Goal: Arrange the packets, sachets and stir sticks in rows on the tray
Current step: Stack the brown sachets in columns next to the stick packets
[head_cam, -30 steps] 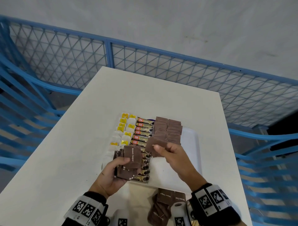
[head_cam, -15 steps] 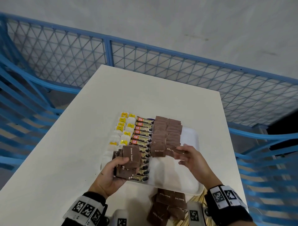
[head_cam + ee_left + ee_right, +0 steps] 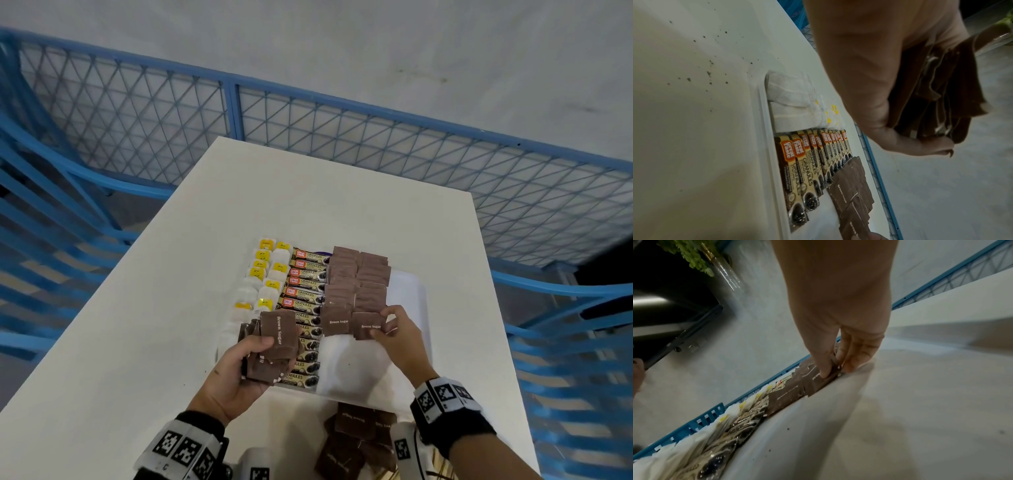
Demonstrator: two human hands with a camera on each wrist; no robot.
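White bench [image 3: 154, 325], blue fencing [image 3: 376, 137] behind. A brown sachet [image 3: 368, 325] is pinched by the right hand [image 3: 399, 334] at the near end of the tray's [image 3: 409, 287] brown rows; a stack of sachets [image 3: 274, 346] is gripped in the left hand [image 3: 236, 373], beside coffee packets [image 3: 305, 294].

The shallow white plastic tray [image 3: 412, 291] has bare floor along its right side and near right part. Rows of brown paper sugar sachets [image 3: 356, 274] fill its far middle. The white desk [image 3: 325, 192] lies bare beyond; a blue mesh metal fence [image 3: 342, 126] borders it.
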